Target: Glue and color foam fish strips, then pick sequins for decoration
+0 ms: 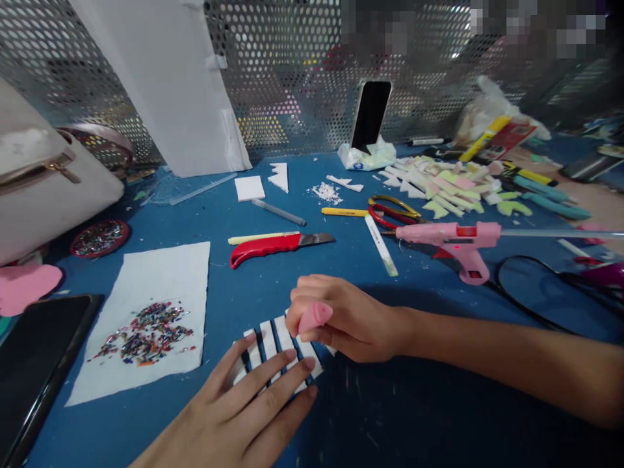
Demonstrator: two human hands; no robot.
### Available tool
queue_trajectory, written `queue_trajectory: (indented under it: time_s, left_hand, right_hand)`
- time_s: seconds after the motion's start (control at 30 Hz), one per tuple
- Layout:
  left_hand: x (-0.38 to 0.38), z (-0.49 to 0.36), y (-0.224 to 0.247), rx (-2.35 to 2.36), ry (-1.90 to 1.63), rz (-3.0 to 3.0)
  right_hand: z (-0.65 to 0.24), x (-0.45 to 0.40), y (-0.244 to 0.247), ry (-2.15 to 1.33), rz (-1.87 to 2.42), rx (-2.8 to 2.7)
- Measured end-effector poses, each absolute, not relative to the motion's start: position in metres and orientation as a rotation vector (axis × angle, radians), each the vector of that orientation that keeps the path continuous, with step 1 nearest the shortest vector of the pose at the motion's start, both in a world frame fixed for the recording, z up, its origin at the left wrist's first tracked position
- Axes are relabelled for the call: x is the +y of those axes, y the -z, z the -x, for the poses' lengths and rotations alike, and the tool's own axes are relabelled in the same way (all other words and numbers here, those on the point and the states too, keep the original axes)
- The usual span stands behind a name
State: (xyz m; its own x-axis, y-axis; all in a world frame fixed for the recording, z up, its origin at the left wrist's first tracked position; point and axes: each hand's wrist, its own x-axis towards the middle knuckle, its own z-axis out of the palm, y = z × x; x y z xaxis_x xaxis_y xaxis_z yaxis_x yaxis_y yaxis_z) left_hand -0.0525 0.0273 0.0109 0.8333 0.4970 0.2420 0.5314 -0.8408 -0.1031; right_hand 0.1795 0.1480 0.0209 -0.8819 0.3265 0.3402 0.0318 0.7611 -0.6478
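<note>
White strips [268, 340], likely light, fragile, suit edge holds; left hand [260, 403] spread over them, right hand [348, 318] gripping pink tool [316, 315].

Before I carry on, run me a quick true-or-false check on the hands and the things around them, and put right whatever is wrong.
1. The left hand is spread over the white strips. True.
2. The right hand grips the red-handled knife. False: it grips a pink object, and the knife lies on the blue table.
3. The pink glue gun lies to the right of the knife. True.
4. The phone at the back lies flat. False: it stands upright.
5. The multicoloured bits on the white sheet are in one neat row. False: they are scattered.
</note>
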Motion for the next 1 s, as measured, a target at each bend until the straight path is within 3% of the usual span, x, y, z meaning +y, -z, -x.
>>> queue_trajectory:
  time_s: [1.0]
  left_hand:
    - [0.031, 0.052, -0.023, -0.775, 0.211, 2.859]
  right_hand:
    - [-0.179, 0.146, -0.017, -0.812, 0.251, -2.401]
